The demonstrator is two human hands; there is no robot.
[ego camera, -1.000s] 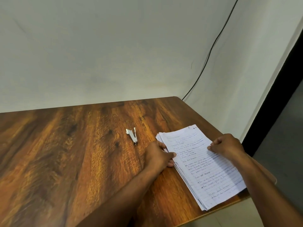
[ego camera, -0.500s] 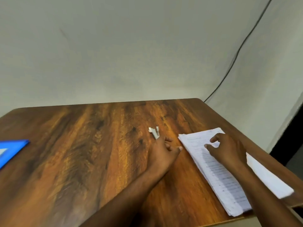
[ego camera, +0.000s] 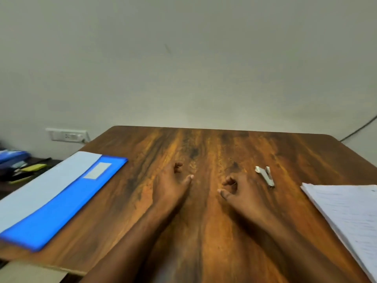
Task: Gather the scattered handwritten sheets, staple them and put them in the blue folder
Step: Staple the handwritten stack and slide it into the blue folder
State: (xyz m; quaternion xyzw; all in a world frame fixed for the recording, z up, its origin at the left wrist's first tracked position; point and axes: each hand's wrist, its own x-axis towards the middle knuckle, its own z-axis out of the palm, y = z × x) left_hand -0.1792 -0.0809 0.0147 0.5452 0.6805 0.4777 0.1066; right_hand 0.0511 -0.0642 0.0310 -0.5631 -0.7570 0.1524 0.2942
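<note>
Head view: both hands, left hand (ego camera: 173,185) and right hand (ego camera: 241,193), hover mid-surface, fingers loosely curled, holding nothing. Sheets (ego camera: 346,213) lie at the right edge, stapler (ego camera: 265,175) nearby, blue folder (ego camera: 61,203) at the left edge.

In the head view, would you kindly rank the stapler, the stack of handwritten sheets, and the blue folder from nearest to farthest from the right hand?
From the right hand, which holds nothing:
1. Stapler, just beyond it and slightly to the right, on the table.
2. Stack of handwritten sheets, farther right at the table's edge.
3. Blue folder, far across on the left side, past the left hand.
</note>
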